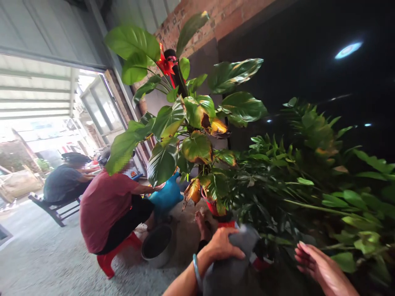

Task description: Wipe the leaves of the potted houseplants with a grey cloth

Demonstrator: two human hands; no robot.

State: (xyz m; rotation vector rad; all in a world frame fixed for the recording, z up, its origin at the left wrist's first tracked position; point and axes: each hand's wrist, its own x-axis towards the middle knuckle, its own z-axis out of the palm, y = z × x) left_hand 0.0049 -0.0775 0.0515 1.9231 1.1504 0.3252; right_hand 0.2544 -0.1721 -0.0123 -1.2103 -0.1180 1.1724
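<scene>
The left hand [222,245] lies palm down on a grey cloth [234,263] at the near centre, fingers curled over its upper edge — a loose grasp. A blue bangle [196,271] sits on that wrist. The cloth's long axis runs from the near edge up and away toward the plant pot [216,209]; its far end points at the pot's base. The right hand [317,267] is at the near right, open and released, fingers extended and pointing left toward the low foliage [277,185], touching nothing that can be made out.

Behind the cloth stands a tall large-leaved plant [188,119] — stem upright, a red bow [165,63] near the top. To the left, a person in a red shirt [105,205] crouches on a red stool [112,255], hand on a blue watering can [165,197], with a grey bucket [157,244] on the floor beside. Farther left, a second person [63,181] sits on a bench [54,207].
</scene>
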